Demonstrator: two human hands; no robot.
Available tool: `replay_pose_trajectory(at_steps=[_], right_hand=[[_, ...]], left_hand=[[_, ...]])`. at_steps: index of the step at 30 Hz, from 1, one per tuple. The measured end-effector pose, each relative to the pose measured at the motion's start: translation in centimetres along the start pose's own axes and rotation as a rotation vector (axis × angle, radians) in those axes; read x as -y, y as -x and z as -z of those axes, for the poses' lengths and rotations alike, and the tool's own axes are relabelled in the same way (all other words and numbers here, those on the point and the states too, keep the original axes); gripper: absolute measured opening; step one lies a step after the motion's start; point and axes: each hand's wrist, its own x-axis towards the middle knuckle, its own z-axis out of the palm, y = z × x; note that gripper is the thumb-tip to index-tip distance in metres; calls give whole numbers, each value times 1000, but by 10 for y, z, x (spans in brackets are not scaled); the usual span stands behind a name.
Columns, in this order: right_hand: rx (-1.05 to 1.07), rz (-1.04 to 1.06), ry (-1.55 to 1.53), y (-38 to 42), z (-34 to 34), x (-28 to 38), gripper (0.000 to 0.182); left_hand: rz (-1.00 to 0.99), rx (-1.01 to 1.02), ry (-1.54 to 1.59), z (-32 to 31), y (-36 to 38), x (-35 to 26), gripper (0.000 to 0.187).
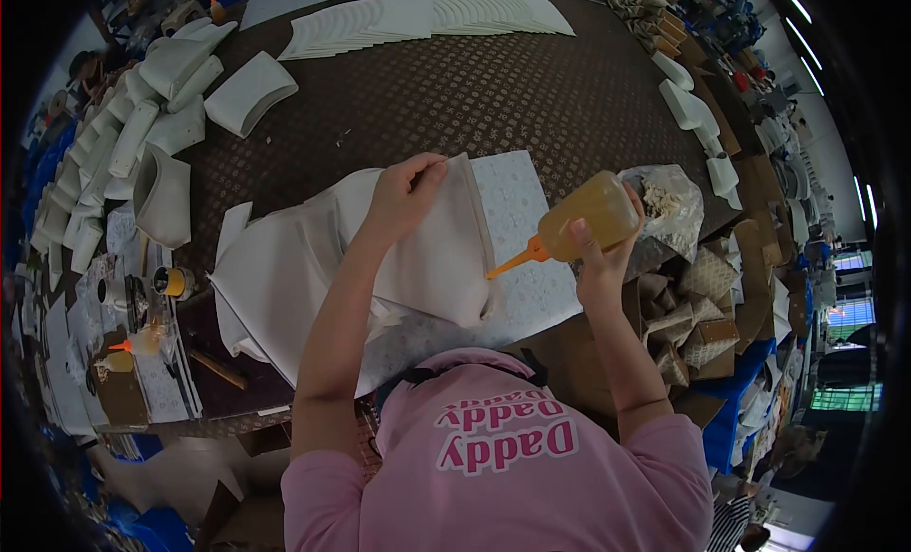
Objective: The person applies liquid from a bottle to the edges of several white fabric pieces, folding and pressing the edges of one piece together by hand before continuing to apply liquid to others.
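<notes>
My right hand (607,243) is wrapped round a clear squeeze bottle (593,213) of yellowish liquid. Its orange nozzle (517,260) is tilted down to the left, with the tip at the right edge of a white leather-like piece (432,253). On the far edge of that piece lies my left hand (406,199), its fingers curled in and closed on the material. Other white pieces (270,267) lie to the left, partly under my left forearm. Beneath them is a pale patterned sheet (527,210).
White shaped pieces (251,92) are heaped at the left, and fanned white panels (361,25) lie at the back. A black-and-yellow container (174,282), a second orange-tipped bottle (144,341) and a wooden-handled tool (218,370) sit at left. A plastic bag (678,201) and folded brown pieces (697,329) are at right.
</notes>
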Motion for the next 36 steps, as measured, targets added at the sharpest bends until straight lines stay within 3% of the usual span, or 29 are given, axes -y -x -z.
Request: replay_pose_trajectory(at_steps=[6,11,15,19,29,32,36], right_hand=[[6,-9,98,25,7,-3,90],[161,98,185,35,4,-2,92],[234,-38,102,4,-1,6,89],[143,-28,36,-38,-9,5,83],[-77,172,33,-98,-49,-4,86],[-54,37,-166,-97,-44,-3,88],[115,60,-42,-83,-40,7,89]], left_hand=[[-24,-97,-29,0,-7,10,21],[-65,-187,-182,-6,-3,8,21],[-23,-90,-119,-5,-2,2,23],[2,16,-35,-7,9,-3,21],[21,155,-15,-7,23,-17,21],[7,116,-7,-7,22,-11,25],[35,130,-14,-6,21,-9,26]])
